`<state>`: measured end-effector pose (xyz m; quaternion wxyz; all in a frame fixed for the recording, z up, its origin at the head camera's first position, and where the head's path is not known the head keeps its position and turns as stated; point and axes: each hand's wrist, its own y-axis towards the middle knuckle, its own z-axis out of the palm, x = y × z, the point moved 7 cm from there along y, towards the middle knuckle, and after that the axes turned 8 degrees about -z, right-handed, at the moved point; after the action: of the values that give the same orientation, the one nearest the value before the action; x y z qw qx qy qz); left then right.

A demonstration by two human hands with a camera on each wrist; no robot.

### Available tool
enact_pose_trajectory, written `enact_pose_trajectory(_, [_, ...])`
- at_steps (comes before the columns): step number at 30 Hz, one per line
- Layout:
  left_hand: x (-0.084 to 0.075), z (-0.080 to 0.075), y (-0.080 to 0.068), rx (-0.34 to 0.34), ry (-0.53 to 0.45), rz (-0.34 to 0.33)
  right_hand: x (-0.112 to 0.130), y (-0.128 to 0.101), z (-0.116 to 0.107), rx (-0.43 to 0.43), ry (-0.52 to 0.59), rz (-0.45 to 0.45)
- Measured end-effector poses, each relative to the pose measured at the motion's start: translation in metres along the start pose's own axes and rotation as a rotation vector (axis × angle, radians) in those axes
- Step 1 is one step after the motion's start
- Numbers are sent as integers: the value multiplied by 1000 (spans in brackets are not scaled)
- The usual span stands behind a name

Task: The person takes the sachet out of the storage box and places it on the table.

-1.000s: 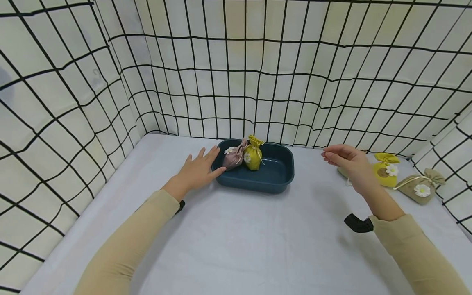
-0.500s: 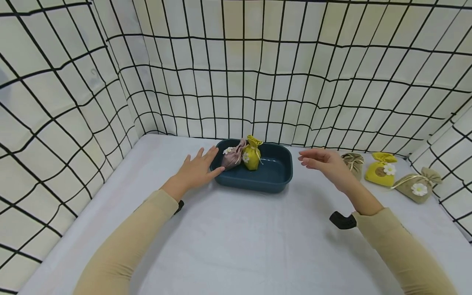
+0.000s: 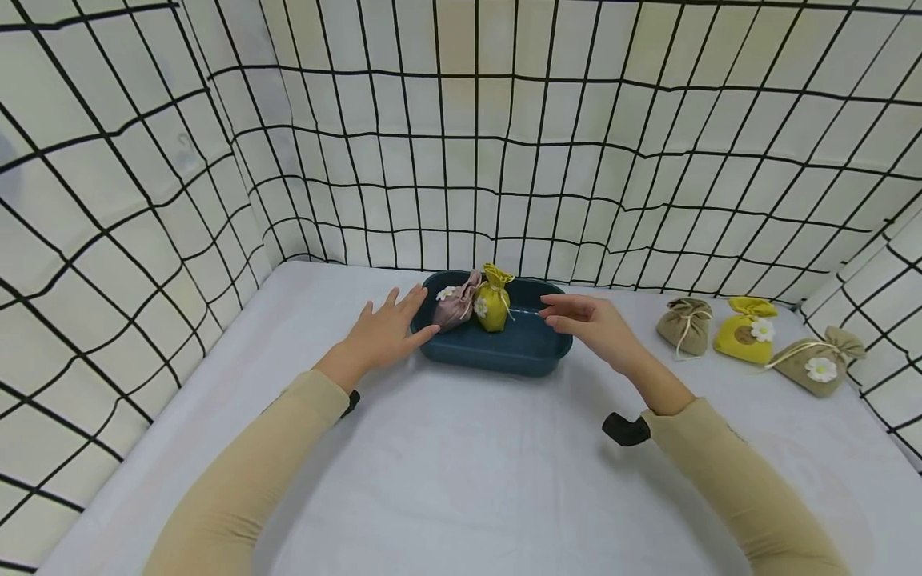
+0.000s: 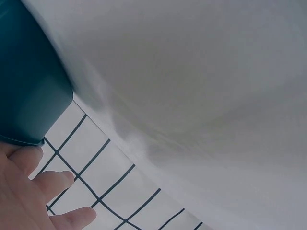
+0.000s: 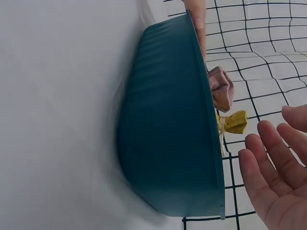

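White cloth covers the table [image 3: 461, 480], with grid walls around. Left of the dark blue tub [image 3: 504, 352], the left hand [image 3: 385, 332] lies flat, fingers straight, touching its left end. Inside the tub stand a pink pouch [image 3: 455, 308] and a yellow-green pouch [image 3: 493, 300]. Over the tub's right end, the right hand [image 3: 594, 324] hovers with relaxed fingers, holding nothing.

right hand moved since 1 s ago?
Yes. The right hand has moved left in the head view, away from the three pouches on the table and over the tray's right end. The tray itself has stayed put.
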<state>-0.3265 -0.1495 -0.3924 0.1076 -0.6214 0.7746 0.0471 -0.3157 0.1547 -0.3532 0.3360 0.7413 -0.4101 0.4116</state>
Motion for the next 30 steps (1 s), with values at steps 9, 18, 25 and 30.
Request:
enact_pose_trajectory(9, [-1, -1, 0, 2, -3, -2, -2, 11, 14, -6, 20, -10])
enact_pose_trajectory(18, [-1, 1, 0, 6, 2, -3, -9, 21, 26, -6, 29, -16])
enact_pose_trajectory(25, [0, 1, 0, 2, 9, -3, -11, 26, 30, -20, 7, 38])
enact_pose_trajectory(30, [0, 1, 0, 2, 5, -6, -15, 31, 36, -16, 36, 107])
